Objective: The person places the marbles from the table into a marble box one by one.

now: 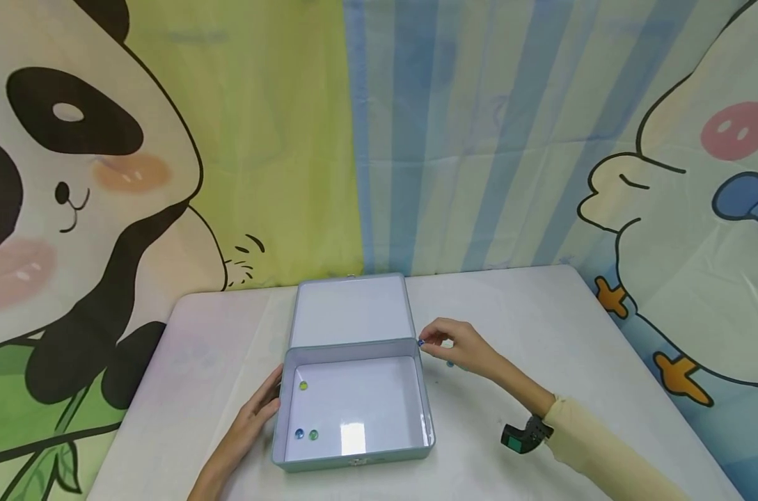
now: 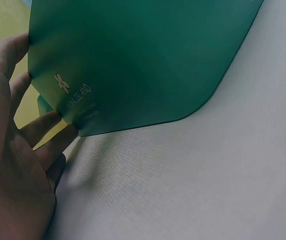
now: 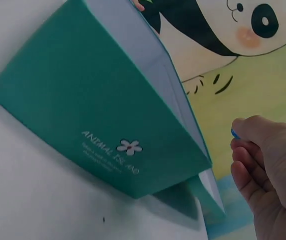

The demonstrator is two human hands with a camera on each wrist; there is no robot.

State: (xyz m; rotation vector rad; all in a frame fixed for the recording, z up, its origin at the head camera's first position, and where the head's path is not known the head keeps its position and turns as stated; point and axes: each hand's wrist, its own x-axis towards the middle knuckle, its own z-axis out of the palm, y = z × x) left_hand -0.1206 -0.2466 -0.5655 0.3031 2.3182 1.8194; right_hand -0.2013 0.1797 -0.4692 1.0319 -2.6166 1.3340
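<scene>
A tin box (image 1: 353, 460), green outside and pale inside, lies on the table with its hinged lid (image 1: 350, 313) folded back. On its floor are a yellow-green marble (image 1: 303, 385), a blue marble (image 1: 299, 433) and a green marble (image 1: 313, 435). My left hand (image 1: 248, 424) rests against the box's left wall; in the left wrist view its fingers (image 2: 43, 127) are spread on the green side. Just outside the box's back right corner, my right hand (image 1: 469, 348) pinches a small blue marble (image 3: 234, 133) between thumb and forefinger.
Another bluish marble (image 1: 450, 364) lies on the white table (image 1: 510, 306) under my right hand. A dark wristband (image 1: 526, 435) hangs at the right wrist. Behind the table hangs a curtain (image 1: 291, 139) printed with cartoon animals.
</scene>
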